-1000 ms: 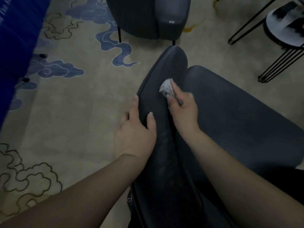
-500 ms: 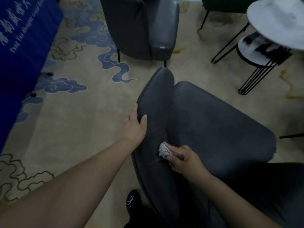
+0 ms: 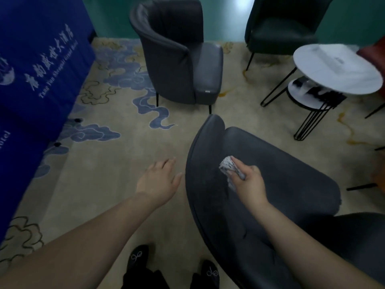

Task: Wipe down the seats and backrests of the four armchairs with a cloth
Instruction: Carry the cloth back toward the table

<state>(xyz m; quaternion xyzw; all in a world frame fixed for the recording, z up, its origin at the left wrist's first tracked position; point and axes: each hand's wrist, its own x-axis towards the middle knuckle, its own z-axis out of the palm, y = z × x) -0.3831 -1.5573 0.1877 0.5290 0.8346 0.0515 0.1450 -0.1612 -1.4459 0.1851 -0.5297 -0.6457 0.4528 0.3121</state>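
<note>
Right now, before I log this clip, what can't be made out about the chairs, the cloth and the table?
- Fourth armchair: head view shows only the near chair, a grey chair and a dark green chair; any other lies outside the frame.
- Near chair's backrest: cut off by the bottom edge.
- Cloth: mostly hidden in the right hand.
- Table: print on top blurred, unreadable.
- Whether any surface is clean: too dim.

Left hand flat, fingers straight; right hand curled.
</note>
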